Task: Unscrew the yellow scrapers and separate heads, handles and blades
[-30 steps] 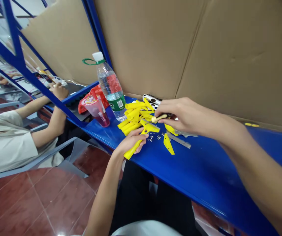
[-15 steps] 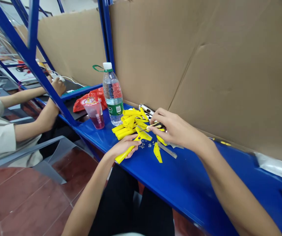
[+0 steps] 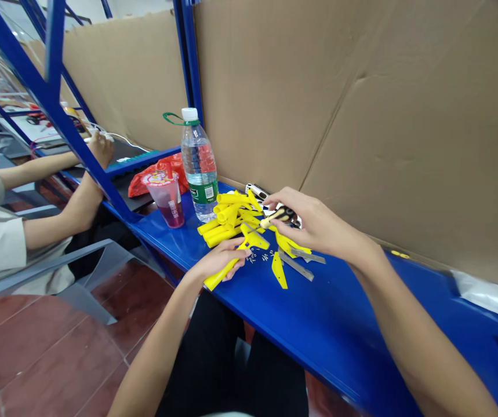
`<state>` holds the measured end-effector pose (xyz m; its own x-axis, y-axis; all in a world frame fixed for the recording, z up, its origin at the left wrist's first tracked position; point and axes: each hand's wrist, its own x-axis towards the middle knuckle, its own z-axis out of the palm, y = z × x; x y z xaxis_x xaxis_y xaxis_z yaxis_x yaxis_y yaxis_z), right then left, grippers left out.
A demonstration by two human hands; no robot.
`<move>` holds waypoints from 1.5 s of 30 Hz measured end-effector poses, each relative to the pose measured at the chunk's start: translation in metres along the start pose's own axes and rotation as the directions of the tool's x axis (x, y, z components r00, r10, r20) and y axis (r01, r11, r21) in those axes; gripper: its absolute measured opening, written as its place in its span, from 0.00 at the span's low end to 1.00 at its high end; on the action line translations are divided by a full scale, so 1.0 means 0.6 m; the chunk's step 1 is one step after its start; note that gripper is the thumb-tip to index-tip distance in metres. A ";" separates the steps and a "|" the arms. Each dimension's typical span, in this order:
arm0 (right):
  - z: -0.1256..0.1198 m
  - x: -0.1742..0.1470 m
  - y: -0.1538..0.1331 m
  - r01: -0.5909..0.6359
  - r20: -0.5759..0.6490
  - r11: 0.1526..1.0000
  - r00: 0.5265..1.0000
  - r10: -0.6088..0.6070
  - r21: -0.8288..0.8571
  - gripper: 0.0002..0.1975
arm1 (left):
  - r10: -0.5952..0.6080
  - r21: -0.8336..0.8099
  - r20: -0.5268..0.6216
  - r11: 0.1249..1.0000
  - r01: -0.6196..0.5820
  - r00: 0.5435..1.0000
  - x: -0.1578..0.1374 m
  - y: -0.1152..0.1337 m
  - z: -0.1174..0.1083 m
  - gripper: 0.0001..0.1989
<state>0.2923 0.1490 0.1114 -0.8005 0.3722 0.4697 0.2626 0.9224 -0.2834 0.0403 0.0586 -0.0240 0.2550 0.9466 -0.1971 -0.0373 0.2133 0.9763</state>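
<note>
My left hand is closed around a yellow plastic scraper handle, a tube with a flat head that carries a metal strip. In my right hand is a screwdriver with a cream and black grip. Its shaft points down-left to the head of the handle; whether the tip sits in a screw is too small to tell. Beside the hands lie small screws and nuts, a loose yellow plate and flat metal blades. More yellow handles are piled just behind.
A water bottle and a cup of red drink stand left of the pile, near a red plastic bag. Cardboard walls the blue table at the back. Past the blue frame, another person's arm shows.
My right hand has shifted slightly on the screwdriver, and more of its grip now shows. My left hand and the yellow handle stay nearly in place.
</note>
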 end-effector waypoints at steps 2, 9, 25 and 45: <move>0.001 0.000 -0.001 0.001 0.014 1.000 1.000 -0.001 0.006 0.14 | 0.004 -0.011 0.001 1.000 -0.004 1.000 0.000 0.000 0.000 0.19; 0.002 0.000 -0.009 -0.023 0.017 0.999 1.000 0.024 -0.035 0.15 | 0.008 -0.002 0.003 1.000 -0.008 1.000 -0.002 0.006 0.004 0.19; 0.005 0.003 -0.015 0.018 0.010 0.997 1.000 -0.018 0.071 0.11 | 0.021 0.047 -0.022 0.999 -0.020 1.000 -0.004 0.014 0.013 0.20; -0.001 0.001 -0.004 -0.036 0.004 0.999 0.999 0.036 0.034 0.09 | 0.028 0.046 -0.032 0.999 -0.026 0.999 -0.010 0.023 0.018 0.19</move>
<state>0.2915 0.1470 0.1128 -0.7929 0.4043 0.4559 0.2724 0.9044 -0.3283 0.0488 0.0531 -0.0085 0.2225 0.9596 -0.1725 0.0005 0.1768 0.9842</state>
